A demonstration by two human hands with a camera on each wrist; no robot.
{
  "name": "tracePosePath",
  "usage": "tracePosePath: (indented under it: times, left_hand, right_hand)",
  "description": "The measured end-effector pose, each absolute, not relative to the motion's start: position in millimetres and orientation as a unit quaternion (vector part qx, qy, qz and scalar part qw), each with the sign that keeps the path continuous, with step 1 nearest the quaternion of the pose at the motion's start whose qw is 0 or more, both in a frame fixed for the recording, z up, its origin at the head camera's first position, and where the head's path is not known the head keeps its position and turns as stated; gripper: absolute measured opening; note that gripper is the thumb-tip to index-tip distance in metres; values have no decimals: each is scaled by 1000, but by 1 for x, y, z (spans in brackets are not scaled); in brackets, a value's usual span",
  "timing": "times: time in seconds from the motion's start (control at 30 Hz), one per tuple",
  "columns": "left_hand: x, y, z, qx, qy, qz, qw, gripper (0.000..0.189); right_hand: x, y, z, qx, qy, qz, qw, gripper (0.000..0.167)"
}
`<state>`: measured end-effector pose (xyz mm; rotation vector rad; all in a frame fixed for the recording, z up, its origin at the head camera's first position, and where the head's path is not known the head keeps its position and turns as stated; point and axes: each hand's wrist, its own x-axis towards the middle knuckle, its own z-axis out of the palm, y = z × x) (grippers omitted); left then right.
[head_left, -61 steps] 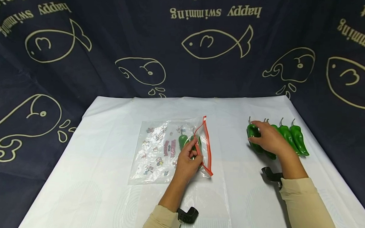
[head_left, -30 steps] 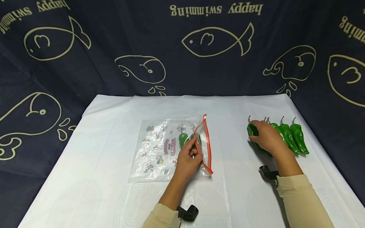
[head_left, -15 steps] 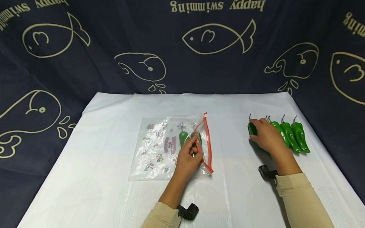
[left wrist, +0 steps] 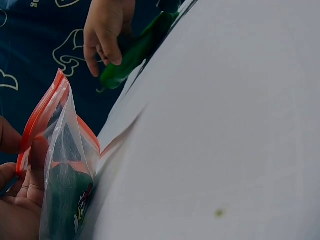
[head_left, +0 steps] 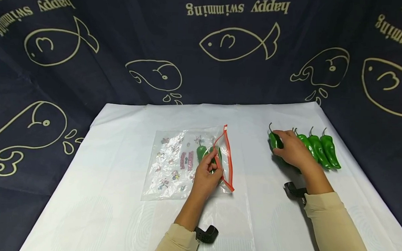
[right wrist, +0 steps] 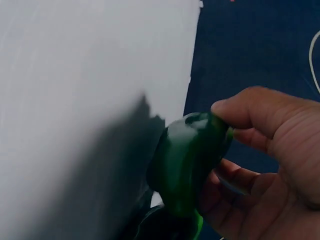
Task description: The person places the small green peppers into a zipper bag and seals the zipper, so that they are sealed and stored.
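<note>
My left hand (head_left: 206, 178) pinches the red zip edge of a clear plastic zip bag (head_left: 168, 165) lying flat, its mouth parted toward the right. Green peppers (head_left: 202, 154) show through the plastic near that mouth. In the left wrist view, thumb and fingers hold the red strip (left wrist: 37, 117). On the right, my right hand (head_left: 294, 150) grips a green pepper (head_left: 275, 141) between thumb and fingers, its stem pointing away from me. The right wrist view shows this glossy pepper (right wrist: 182, 160) tilted above the white cloth, with another pepper (right wrist: 165, 225) partly visible below.
Several green peppers (head_left: 330, 152) lie in a row to the right of my right hand, some partly covered by it. White cloth (head_left: 116, 159) covers the table. A dark blue curtain (head_left: 239, 82) with fish drawings hangs behind its far edge.
My right hand has closed on the leftmost pepper, which now sits slightly further left and is tilted. The left hand and the bag have stayed in place.
</note>
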<state>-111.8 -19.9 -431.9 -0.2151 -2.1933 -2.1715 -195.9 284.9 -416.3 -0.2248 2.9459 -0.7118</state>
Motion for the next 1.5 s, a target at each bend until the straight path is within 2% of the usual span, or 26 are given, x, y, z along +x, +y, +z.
tracePosePath:
  times: [0.7,1.5]
  left_hand:
    - [-109,-21,-430,-70,-707,-704,20,63]
    - [-112,-21,-433,-72,-696,-714,18,63]
  right_hand:
    - [-193,275,-413,-91,956,-279,7,67]
    - [-196,265,-418,-95,906,-412,10,64]
